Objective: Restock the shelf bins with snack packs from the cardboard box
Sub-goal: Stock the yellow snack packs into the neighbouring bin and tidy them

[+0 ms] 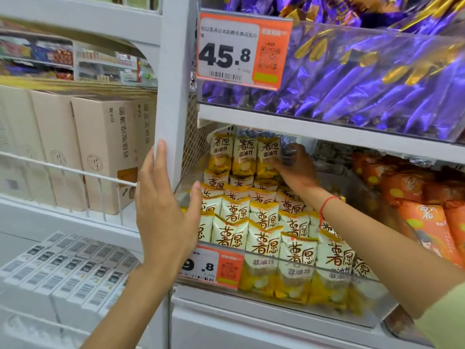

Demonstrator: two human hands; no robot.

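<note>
A clear shelf bin [254,256] holds several white-and-yellow snack packs [264,244] in rows. At its back stand three upright packs of the same kind [242,157]. My right hand [295,167] reaches deep into the bin and grips the rightmost of those upright packs [268,157]. My left hand [163,210] is flat, fingers straight, against the white shelf post [173,102] at the bin's left end, holding nothing. No cardboard supply box for these packs is in view.
Above is a clear bin of purple-wrapped sweets [364,79] with a 45.8 price tag [241,49]. Orange packs [422,217] fill the bin on the right. To the left, beige cartons [100,152] stand behind a wire rail, with white barcoded boxes [65,270] below.
</note>
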